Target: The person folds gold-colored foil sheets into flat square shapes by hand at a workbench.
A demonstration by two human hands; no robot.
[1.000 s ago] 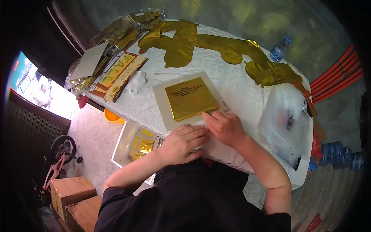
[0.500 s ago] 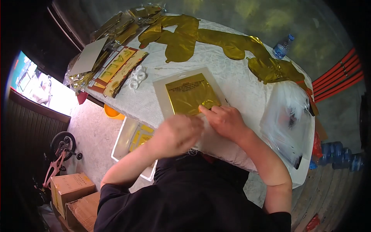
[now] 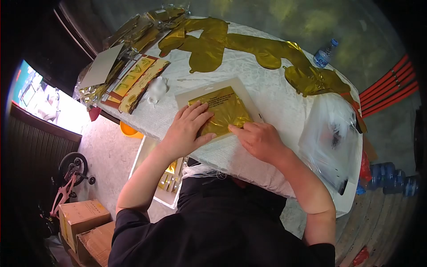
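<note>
A folded gold foil sheet with small printed text lies on a pale card on the white-covered table. My left hand rests flat on the foil's left side, fingers spread. At the foil's lower right corner my right hand has its fingers curled, with the thumb and index finger pinching the foil's edge. A coil of white ribbon lies left of the card, beside printed header cards.
Unfolded gold foil balloons stretch across the table's far side near a water bottle. Clear plastic bags lie at the right. Wrapped packets are piled far left. A white bin stands below the table edge.
My left hand has moved up from the table's near edge onto the foil and its fingers have spread. My right hand has barely moved at the foil's corner.
</note>
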